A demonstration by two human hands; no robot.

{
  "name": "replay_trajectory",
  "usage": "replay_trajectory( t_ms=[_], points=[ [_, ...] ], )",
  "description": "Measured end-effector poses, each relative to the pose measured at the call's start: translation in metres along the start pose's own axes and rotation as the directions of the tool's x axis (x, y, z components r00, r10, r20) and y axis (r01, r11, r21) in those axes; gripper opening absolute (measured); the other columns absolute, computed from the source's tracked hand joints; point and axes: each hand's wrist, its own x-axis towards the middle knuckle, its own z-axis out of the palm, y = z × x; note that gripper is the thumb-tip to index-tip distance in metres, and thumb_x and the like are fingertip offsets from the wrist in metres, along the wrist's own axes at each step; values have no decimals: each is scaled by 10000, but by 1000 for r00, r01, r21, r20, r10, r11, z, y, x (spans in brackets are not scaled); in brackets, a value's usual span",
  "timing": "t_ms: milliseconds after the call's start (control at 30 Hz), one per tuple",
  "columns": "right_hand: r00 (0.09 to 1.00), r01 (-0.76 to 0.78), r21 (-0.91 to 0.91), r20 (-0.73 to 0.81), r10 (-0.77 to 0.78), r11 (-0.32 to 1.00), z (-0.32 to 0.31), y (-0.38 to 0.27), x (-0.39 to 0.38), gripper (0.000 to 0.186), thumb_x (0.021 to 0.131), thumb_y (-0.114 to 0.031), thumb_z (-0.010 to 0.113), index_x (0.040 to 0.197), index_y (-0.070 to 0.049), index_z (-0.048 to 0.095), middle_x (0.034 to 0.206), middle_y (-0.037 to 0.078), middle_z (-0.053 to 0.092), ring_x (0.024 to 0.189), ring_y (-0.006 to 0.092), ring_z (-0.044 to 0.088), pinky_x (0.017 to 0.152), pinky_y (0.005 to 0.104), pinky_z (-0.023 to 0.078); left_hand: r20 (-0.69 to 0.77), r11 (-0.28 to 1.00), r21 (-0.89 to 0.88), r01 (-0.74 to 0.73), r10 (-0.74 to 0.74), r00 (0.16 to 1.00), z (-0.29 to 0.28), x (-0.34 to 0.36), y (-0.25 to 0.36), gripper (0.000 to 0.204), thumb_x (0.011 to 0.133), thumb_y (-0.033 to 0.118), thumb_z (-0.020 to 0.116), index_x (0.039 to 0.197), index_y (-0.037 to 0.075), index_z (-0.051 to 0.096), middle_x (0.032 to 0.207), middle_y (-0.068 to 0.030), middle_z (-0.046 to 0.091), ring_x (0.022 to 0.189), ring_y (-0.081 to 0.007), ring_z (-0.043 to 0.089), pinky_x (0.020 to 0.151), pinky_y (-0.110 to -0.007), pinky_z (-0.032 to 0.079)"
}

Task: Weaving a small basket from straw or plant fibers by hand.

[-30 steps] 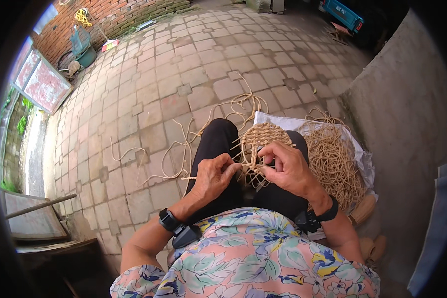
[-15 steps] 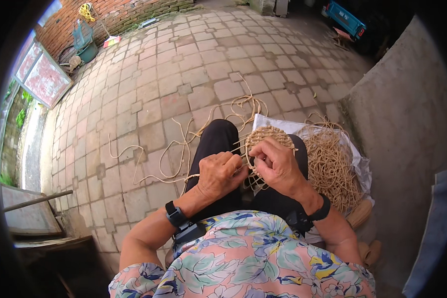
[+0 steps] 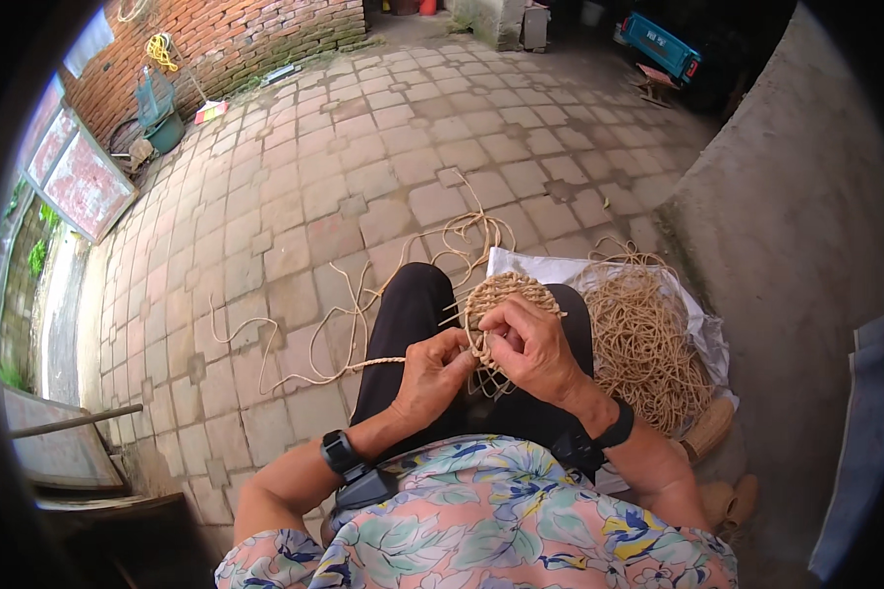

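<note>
square paving [image 3: 295, 211] spreads beyond and to the left of the heap of cord [image 3: 648, 344]. to the right of that heap stands a smooth grey wall [image 3: 776, 226]; well apart from it, far beyond and to the left, is a brick wall [image 3: 255, 39]. a blue vehicle bed [image 3: 658, 47] shows far beyond the heap. the person's floral shirt [image 3: 481, 520] is on the near side of the heap, toward the left, and dark trousers [image 3: 393, 319] cover the bent legs just left of it. a white sheet [image 3: 525, 265] lies under the heap and sticks out past its far left side.

the right hand [image 3: 530, 348] is just left of the heap, fingers curled and thumb drawn to the forefinger, grasping the woven piece [image 3: 511, 288]; which strand they grip is hidden. the left hand [image 3: 432, 375], farther left of the heap, pinches the woven piece's left edge between thumb and forefinger. the woven piece itself sits left of the heap, above the right thigh. thinnest of all, loose tan cords [image 3: 314, 344] trail over the paving, well left of the heap.
</note>
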Motion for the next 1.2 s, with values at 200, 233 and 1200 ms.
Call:
replay_trajectory(
  t_ms=[200,233,1200],
  points=[
    [998,23,7,-56,-23,1000,-3,6,-6,130,789,10,641,911,-6,598,813,75,565,627,149,590,551,268,479,393,485,-685,545,-384,836,-3,-5,42,126,936,112,554,1061,92,558,632,78,418,472,-27,289,473,-207,274],
    [998,29,-7,-48,-30,1000,-3,6,-5,135,785,1,652,909,-13,599,809,70,565,618,143,582,538,265,467,405,428,-726,538,-364,838,-2,-7,37,96,954,134,551,1042,98,554,636,75,418,473,-27,289,471,-206,274],
    [999,39,-230,1,-40,972,32,4,-15,124,771,-166,667,829,-86,591,764,63,625,690,276,653,609,385,512,121,875,-392,282,-255,959,-14,-9,2,78,896,93,651,955,66,608,784,-9,603,583,-106,540,541,-238,440]
  ],
)
